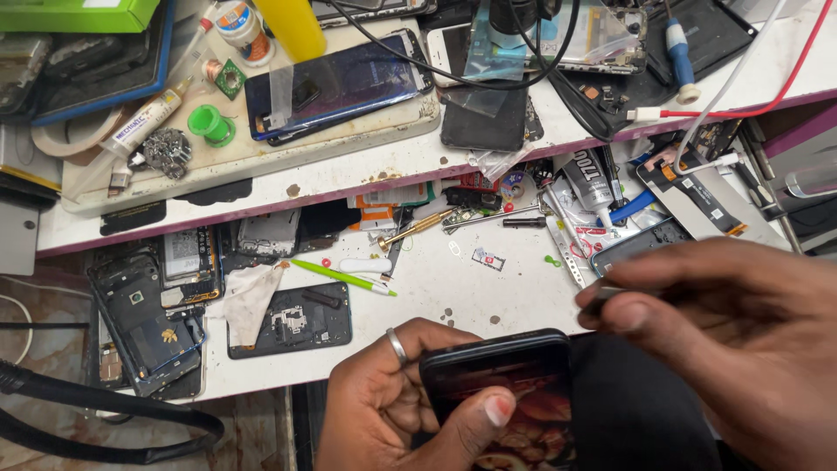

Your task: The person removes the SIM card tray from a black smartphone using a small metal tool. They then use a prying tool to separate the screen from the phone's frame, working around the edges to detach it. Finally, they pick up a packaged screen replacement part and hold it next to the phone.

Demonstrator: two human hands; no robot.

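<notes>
The left hand, a ring on one finger, grips a dark smartphone from its left side at the bottom of the view, thumb laid across the lit glass, so the phone sits low in front of the person and just off the near edge of the white tabletop. The right hand hovers just beside the phone's upper right corner, fingers pinched together on what looks like a small dark, slender tool; it is too blurred to name. Judging by this pose, the step in hand is work on the phone's top edge or corner, with one hand steadying the handset and the other bringing the pinched piece to it. The next move seems to call for a steady grip from the left hand and a fine, well-aimed approach from the right, since the target area is narrow. On the tabletop lie an opened phone body, a black back cover, a green pen, a crumpled tissue and brass tweezers; on the raised shelf behind rests a blue phone.
</notes>
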